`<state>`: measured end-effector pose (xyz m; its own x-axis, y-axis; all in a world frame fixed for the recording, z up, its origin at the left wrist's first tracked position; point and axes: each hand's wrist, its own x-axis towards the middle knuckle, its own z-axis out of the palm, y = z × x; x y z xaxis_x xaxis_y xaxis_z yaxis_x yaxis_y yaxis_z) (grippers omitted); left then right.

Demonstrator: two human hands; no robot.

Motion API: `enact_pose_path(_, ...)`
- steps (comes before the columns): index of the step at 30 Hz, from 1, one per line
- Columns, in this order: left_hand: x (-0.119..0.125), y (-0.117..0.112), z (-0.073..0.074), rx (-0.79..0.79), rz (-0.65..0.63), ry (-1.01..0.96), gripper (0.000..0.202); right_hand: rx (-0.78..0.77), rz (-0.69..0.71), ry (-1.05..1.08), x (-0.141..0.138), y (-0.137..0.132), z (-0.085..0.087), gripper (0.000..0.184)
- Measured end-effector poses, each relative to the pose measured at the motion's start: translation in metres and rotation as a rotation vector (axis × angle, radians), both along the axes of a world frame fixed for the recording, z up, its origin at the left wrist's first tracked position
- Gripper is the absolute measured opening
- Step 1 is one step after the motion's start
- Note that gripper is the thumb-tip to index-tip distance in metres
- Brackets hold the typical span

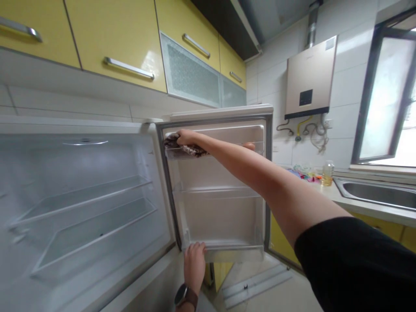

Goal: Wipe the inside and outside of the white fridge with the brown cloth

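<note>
Your black sleeve [357,264] comes closest, low and right of the door [217,221], with the bare arm stretched leftward across the door's front. Furthest left of the door is the open fridge [26,173], with an upper shelf [87,197] and a lower shelf [97,232], both of glass. Yellow cabinets [120,34] run above, from left of the door to over it. At the door's upper left corner, your right hand [186,137] is closed on a bunched, brown-patterned cloth [195,150], which lies at the top rack [177,154], partly over its front. At the door's lower left corner, the fingers of your left hand [194,251] bend together over the bottom rack [234,252]; whether they clasp it, you cannot tell. A watch [181,294] circles that wrist, below the door. Under the door, a pale panel [256,286] lies on the floor. Right of the door, you have the heater [308,78] high on the wall, then a bottle [327,173] on the counter, the sink [383,193] and the open window [383,95].
</note>
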<state>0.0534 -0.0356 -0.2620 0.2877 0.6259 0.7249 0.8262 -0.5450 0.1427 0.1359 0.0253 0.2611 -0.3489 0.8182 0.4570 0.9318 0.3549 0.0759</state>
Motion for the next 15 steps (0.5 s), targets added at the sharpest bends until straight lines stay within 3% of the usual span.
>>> enact_pose_path(4, 0.005, -0.002, 0.001, -0.006, 0.023, -0.029, 0.027, 0.302, 0.106, -0.048, 0.006, -0.025, -0.011, 0.046)
enact_pose_path(8, 0.005, -0.003, 0.000, -0.021, 0.007, -0.042, 0.028, 0.459, 0.318, -0.388, -0.009, -0.048, -0.037, 0.046)
enact_pose_path(11, 0.003, -0.002, -0.001, -0.009, 0.006, -0.042, 0.028, 0.526, 0.380, -0.687, -0.024, -0.049, -0.060, 0.044)
enact_pose_path(15, -0.002, 0.000, -0.001, -0.009, -0.006, -0.025, 0.026, 0.654, 0.385, -0.929, -0.028, -0.036, -0.089, 0.041)
